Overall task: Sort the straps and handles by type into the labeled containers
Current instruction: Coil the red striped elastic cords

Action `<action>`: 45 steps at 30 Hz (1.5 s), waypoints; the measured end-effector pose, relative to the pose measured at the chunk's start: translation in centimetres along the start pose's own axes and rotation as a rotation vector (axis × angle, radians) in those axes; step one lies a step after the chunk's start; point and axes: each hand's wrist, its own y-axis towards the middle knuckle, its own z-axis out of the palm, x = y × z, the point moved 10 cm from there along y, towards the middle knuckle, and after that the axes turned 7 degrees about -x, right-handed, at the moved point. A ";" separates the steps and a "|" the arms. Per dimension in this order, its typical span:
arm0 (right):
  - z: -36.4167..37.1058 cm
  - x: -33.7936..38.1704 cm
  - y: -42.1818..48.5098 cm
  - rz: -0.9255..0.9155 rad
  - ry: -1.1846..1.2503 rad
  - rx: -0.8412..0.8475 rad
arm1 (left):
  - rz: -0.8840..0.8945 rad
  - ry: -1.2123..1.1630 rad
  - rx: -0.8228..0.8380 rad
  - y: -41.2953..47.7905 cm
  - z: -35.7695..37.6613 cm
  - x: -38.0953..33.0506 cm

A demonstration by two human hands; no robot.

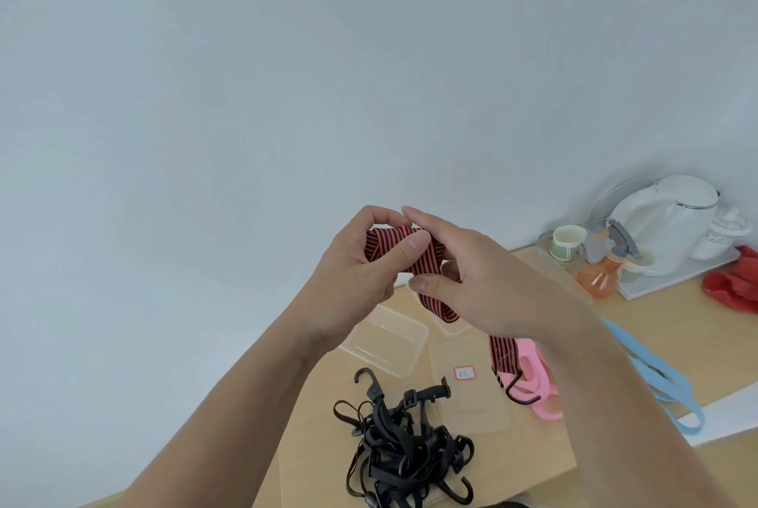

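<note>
Head view: both hands are raised above the table (529,462) and work on one red-and-black striped strap (428,261). Left hand (361,265): thumb laid flat across the folded top of the strap, remaining fingers curled behind it, so the fold is clamped between thumb and fingers. Right hand (471,286): fingers closed over the upper side of the strap and thumb beneath it, pinching the band just beside the left thumb. The strap is flat webbing with lengthwise stripes, doubled into a loop between the hands; its free end hangs down behind the right wrist and ends in a black hook (517,392). Below the forearms, at the near edge of the table, a tangled pile of black straps (404,450) with plastic hooks and buckles lies on the wood. Just beyond the pile are two clear containers: one (471,401) bearing a red-bordered label (464,373) whose text cannot be read, and one (385,343) to its left. Pink handles (543,392) lie to the right of the labelled container, behind the hanging hook. Blue straps (660,384) extend along the right edge. At the far end, against the wall, stand a white kettle (664,224), paper cups, an orange spray bottle (599,280) and a red cloth (734,282).
</note>
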 end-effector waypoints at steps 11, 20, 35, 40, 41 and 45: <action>0.3 0.8 0.4 -0.072 0.096 0.060 | -0.050 -0.254 -0.104 -0.4 -0.8 0.8; -0.4 2.1 0.1 -0.179 0.049 -0.018 | -0.269 -0.264 -0.098 -1.0 -1.0 2.7; -1.2 1.9 0.3 -0.095 0.213 -0.086 | 0.051 0.230 -0.161 -2.4 -0.2 -0.5; 0.3 0.9 0.3 -0.038 0.135 -0.081 | 0.028 0.198 -0.232 -1.9 -0.9 -0.7; 0.6 1.0 0.2 -0.029 0.182 -0.096 | 0.009 0.148 -0.247 -1.8 -1.1 -0.6; 1.7 0.5 -0.2 0.135 0.688 -0.175 | -0.094 -0.102 -0.225 -1.6 -0.5 0.3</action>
